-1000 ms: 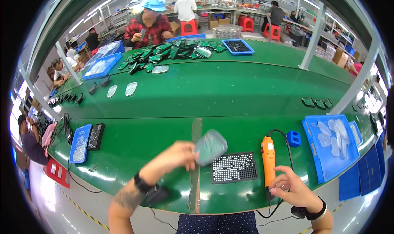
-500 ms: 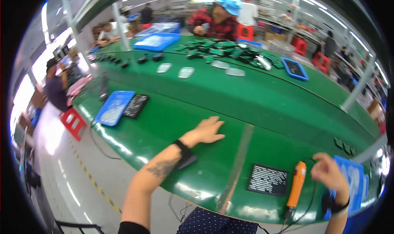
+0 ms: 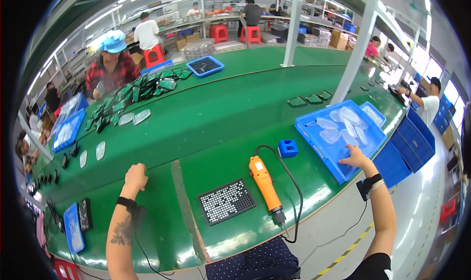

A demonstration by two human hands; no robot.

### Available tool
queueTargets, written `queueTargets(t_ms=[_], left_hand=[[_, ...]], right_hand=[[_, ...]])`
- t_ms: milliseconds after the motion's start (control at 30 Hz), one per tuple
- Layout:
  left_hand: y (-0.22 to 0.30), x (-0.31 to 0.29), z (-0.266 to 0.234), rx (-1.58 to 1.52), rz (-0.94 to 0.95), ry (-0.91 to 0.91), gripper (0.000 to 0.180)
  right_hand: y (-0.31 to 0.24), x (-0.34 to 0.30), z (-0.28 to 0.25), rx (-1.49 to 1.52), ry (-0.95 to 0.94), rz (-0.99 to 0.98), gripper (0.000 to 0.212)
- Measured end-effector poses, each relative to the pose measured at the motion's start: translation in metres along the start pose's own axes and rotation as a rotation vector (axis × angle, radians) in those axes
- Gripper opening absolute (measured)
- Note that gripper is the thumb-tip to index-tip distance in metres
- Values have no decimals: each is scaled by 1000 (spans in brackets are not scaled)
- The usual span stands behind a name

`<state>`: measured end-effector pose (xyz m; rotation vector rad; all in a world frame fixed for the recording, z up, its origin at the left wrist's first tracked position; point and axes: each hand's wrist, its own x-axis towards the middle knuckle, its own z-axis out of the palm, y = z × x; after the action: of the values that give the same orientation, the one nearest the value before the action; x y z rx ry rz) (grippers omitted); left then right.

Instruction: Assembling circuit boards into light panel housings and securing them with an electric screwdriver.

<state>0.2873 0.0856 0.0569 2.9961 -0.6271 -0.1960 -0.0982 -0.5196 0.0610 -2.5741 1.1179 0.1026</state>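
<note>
My right hand (image 3: 355, 158) reaches over the near side of a blue tray (image 3: 321, 151), fingers apart, with nothing seen in them. Clear, rounded plastic covers (image 3: 329, 136) lie loose in that tray, just beyond my fingertips. My left hand (image 3: 136, 177) is curled closed over the green table at the left, and nothing shows in it. Between my arms an orange electric screwdriver (image 3: 265, 184) lies with its bit toward me. To its left is a black tray of small screws (image 3: 226, 201), set in rows of holes.
A small blue block (image 3: 288, 148) stands beside the screwdriver's cord. Across the raised green conveyor (image 3: 221, 101) are piled green circuit boards (image 3: 142, 86) and a co-worker in a blue cap (image 3: 113, 59). Blue crates (image 3: 409, 137) stand off the table's right edge.
My view has swung right. My right hand has moved from beside the screwdriver into the blue tray. My left hand, flat and spread before, has curled closed.
</note>
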Motion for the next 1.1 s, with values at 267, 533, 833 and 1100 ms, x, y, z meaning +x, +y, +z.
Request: queueTargets(t_ms=[267, 533, 833, 1100], left_hand=[[52, 106, -31, 291, 7, 206, 35], [22, 295, -28, 342, 23, 130, 65], [50, 455, -19, 805, 320, 477, 84], [38, 494, -12, 792, 399, 266, 81]], right_hand=[[-17, 37, -31, -129, -107, -166, 124], [-42, 112, 3, -67, -200, -343, 132], [-38, 118, -5, -175, -136, -216, 111], [-53, 114, 5, -182, -109, -160, 84]])
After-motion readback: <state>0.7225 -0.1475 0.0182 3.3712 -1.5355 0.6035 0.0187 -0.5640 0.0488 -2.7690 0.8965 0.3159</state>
